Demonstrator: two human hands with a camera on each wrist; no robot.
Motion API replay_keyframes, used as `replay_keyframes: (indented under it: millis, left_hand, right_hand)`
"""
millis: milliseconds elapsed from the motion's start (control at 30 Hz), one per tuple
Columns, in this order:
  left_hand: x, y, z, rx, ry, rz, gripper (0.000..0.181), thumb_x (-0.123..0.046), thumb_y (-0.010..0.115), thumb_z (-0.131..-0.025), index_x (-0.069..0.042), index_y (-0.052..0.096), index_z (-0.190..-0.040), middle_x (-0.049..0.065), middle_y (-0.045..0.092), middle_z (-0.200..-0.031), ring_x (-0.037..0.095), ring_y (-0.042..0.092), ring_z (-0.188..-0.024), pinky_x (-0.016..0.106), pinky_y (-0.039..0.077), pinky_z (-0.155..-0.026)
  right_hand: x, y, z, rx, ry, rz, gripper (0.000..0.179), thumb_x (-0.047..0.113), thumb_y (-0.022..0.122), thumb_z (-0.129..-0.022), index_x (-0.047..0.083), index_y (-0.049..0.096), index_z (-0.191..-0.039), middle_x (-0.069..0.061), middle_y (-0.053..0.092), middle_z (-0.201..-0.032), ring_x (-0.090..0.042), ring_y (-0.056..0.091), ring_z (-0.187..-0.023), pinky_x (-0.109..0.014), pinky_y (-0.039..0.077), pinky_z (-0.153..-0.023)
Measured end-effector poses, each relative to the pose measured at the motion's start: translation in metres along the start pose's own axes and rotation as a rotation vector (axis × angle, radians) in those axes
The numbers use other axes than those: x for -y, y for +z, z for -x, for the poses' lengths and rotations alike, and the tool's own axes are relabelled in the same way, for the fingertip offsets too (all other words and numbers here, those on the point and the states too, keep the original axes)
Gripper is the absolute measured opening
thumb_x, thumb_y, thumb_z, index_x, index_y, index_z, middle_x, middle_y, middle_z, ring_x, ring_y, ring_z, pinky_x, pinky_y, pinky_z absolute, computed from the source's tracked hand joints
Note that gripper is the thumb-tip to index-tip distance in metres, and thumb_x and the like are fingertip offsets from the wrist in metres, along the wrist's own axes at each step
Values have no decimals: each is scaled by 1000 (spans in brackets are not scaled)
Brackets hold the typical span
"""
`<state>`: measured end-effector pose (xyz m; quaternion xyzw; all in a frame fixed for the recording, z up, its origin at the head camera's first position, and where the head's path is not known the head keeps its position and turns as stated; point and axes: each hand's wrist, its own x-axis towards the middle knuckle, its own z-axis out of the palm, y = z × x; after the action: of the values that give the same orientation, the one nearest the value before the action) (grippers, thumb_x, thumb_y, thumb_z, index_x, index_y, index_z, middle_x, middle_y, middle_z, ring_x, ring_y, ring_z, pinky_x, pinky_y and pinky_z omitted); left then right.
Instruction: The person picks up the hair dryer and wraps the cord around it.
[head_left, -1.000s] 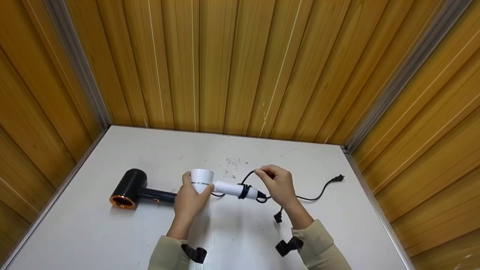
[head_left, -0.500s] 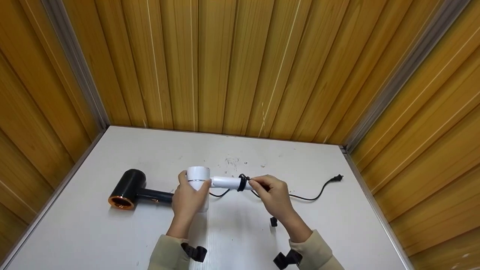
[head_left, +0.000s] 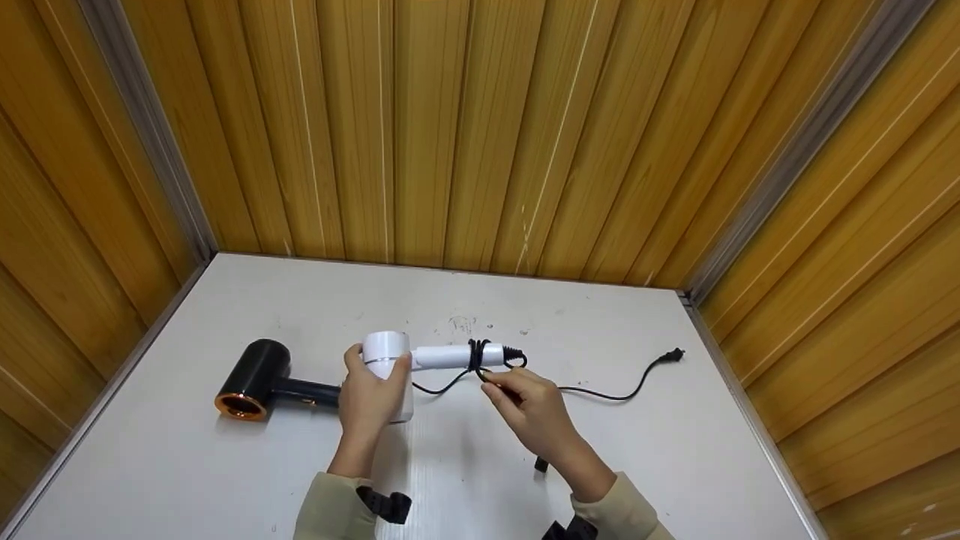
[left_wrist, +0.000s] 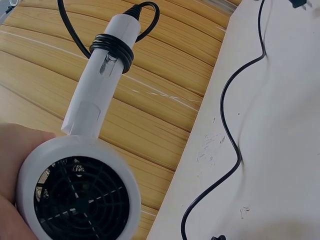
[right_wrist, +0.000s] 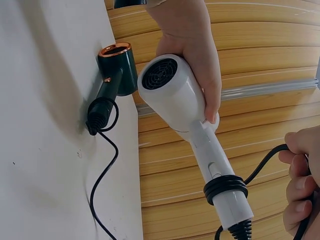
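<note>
My left hand (head_left: pixel 367 405) grips the barrel of a white hair dryer (head_left: pixel 442 357), whose handle points right above the table. A black cord (right_wrist: pixel 225 186) is wound in several turns round that handle. In the head view my right hand (head_left: pixel 534 412) pinches the cord just below the coils; in the right wrist view the fingers (right_wrist: pixel 298 182) are curled round it. A loop of cord leaves the ribbed handle end (head_left: pixel 513 354). The round black intake grille (left_wrist: pixel 82 200) faces the left wrist camera.
A dark hair dryer (head_left: pixel 259 371) with a copper-coloured ring lies on the white table (head_left: pixel 300 300) at the left. Its cord runs right to a plug (head_left: pixel 675 355). A small black plug (head_left: pixel 541 464) shows beside the right wrist. Wood-patterned walls enclose the table's back and sides.
The right hand has carried the cord from above the handle, down past its far end, to below it. The white hair dryer has shifted slightly left with the left hand.
</note>
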<state>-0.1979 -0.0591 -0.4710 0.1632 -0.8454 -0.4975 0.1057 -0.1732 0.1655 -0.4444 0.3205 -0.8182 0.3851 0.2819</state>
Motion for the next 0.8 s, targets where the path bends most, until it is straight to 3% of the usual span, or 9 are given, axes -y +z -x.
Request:
replay_keyframes:
  millis: [400, 600, 800]
  left_hand:
    - [-3, -3, -1, 13, -69, 109, 80, -46, 59, -87, -2, 21, -141, 31, 58, -113, 39, 61, -93, 46, 49, -71]
    - [-6, -6, -1, 60, -107, 204, 84, -46, 58, -88, 6, 21, -143, 32, 53, -120, 40, 59, -102, 48, 49, -81]
    - [-9, -10, 0, 121, -124, 297, 79, -45, 56, -90, 9, 27, -140, 29, 52, -119, 35, 59, -99, 40, 51, -75]
  right_hand:
    - [-2, 6, 9, 59, -51, 58, 25, 0, 65, -85, 7, 71, -108, 8, 51, -67, 4, 37, -58, -6, 33, -50]
    - [-5, 8, 11, 86, -93, 99, 32, -3, 63, -84, 8, 69, -113, 8, 54, -71, 4, 37, -57, -5, 32, -50]
    - [-12, 13, 17, 108, -89, 144, 37, -3, 61, -84, 11, 67, -118, 9, 55, -72, 3, 35, -58, -4, 30, -51]
